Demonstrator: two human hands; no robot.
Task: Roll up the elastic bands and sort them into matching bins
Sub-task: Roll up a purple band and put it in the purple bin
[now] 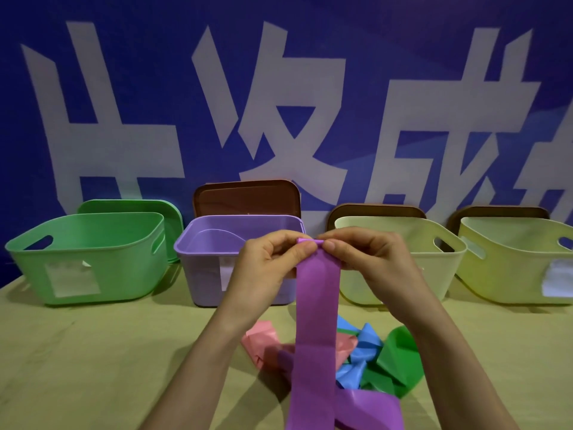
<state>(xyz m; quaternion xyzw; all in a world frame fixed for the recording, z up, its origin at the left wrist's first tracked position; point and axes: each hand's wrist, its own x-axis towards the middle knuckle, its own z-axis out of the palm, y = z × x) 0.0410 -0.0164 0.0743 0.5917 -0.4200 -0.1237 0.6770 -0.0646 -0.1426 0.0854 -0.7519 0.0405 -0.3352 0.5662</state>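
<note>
Head view: left hand (pixel 273 262), right hand (pixel 369 259) fingers pinch rolled top edge of purple band (pixel 316 321) before purple bin (pixel 198 243); its tail runs off-frame, covering part of pile (pixel 366 346) on tabletop (pixel 93 352).

Blue banner (pixel 403 41), white characters; tan tablecloth (pixel 77 367); green lid (pixel 124 206) leaning against banner.

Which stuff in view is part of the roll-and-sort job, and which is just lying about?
In the job: purple band, pinched at its rolled top by left hand and right hand; pink band, blue band, green band; green bin, purple bin, cream bin, yellow bin.
Lying about: green lid, brown lids behind the bins; blue banner.
</note>
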